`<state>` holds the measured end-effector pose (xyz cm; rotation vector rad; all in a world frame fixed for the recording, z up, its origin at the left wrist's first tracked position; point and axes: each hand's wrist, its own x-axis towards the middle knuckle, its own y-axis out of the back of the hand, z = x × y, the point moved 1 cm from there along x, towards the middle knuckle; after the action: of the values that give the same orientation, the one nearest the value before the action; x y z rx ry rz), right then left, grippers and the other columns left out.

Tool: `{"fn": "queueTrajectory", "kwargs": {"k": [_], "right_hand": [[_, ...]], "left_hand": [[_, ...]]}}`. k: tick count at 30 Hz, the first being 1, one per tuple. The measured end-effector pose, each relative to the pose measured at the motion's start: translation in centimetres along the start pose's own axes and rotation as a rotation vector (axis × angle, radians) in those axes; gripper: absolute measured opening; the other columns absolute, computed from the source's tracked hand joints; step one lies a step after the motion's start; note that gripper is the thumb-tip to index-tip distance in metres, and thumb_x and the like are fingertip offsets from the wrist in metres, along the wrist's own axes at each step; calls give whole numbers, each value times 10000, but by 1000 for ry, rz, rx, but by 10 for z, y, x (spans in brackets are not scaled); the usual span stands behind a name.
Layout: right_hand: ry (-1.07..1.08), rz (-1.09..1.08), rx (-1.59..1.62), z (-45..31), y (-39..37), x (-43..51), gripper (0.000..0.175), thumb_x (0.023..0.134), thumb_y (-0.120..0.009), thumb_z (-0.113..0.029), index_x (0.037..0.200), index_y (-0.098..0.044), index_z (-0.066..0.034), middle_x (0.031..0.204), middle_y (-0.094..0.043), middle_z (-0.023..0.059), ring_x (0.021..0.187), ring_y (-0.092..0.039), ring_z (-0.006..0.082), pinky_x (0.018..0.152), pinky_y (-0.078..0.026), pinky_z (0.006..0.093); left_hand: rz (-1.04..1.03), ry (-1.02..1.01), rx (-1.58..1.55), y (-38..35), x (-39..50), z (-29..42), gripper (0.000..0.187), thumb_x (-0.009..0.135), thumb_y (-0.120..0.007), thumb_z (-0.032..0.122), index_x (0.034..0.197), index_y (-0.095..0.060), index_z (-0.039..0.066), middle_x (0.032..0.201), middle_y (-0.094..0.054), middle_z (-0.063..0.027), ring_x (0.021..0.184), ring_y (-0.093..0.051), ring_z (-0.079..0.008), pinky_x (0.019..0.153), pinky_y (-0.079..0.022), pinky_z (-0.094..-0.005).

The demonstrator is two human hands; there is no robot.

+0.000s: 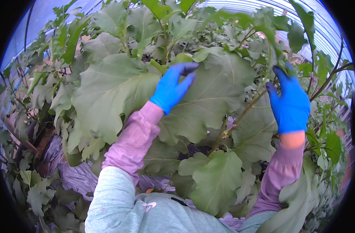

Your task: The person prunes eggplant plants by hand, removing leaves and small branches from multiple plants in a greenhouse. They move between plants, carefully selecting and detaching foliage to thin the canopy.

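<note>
My left hand [174, 86], in a blue glove with dark fingertips, is blurred above a broad eggplant leaf [206, 96]. Its thumb and fingers are slightly apart, with nothing visible between them. Another large leaf [113, 87] spreads to its left. On the right, my right hand [291, 102], gloved the same way, is raised with thumb and forefinger beside an eggplant stem [247, 107]. Whether those fingers grip the stem cannot be made out. A pinkish flower part [225, 135] sits lower on that stem. Long upper leaves [268, 26] above the right hand are blurred.
Dense eggplant foliage surrounds both arms. A dark branch [335, 71] rises at the far right. Silvery-purple plastic mulch [75, 174] covers the ground at lower left. A wooden stake [18, 132] leans at the left. Greenhouse film [282, 14] arches overhead.
</note>
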<state>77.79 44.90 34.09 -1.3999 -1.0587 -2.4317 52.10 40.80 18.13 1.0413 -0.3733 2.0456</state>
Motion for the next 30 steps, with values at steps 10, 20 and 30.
{"fn": "queueTrajectory", "kwargs": {"k": [10, 20, 30], "right_hand": [[95, -427, 1043, -150, -174, -27, 362, 848, -531, -111, 1201, -527, -31, 1100, -592, 238, 1001, -574, 396, 889, -455, 429], [-98, -773, 1029, -160, -275, -76, 275, 850, -530, -171, 1087, -611, -56, 1057, -618, 229, 979, -600, 390, 838, -480, 421], [-236, -756, 1664, -189, -262, -52, 251, 888, -513, -97, 1096, -629, -17, 1011, -667, 172, 923, -653, 268, 809, -511, 353]], "left_hand": [[-303, 417, -34, -17, -96, -59, 362, 899, -587, 275, 1175, -578, 41, 1076, -649, -112, 974, -615, -237, 835, -484, -352], [97, 740, 210, 54, -32, -162, 323, 886, -612, 325, 1103, -606, 85, 998, -648, -50, 880, -620, -150, 642, -472, -268], [223, 745, -403, 79, -97, -155, 328, 861, -656, 159, 1146, -552, 34, 1051, -619, -49, 889, -631, -174, 788, -556, -334]]}}
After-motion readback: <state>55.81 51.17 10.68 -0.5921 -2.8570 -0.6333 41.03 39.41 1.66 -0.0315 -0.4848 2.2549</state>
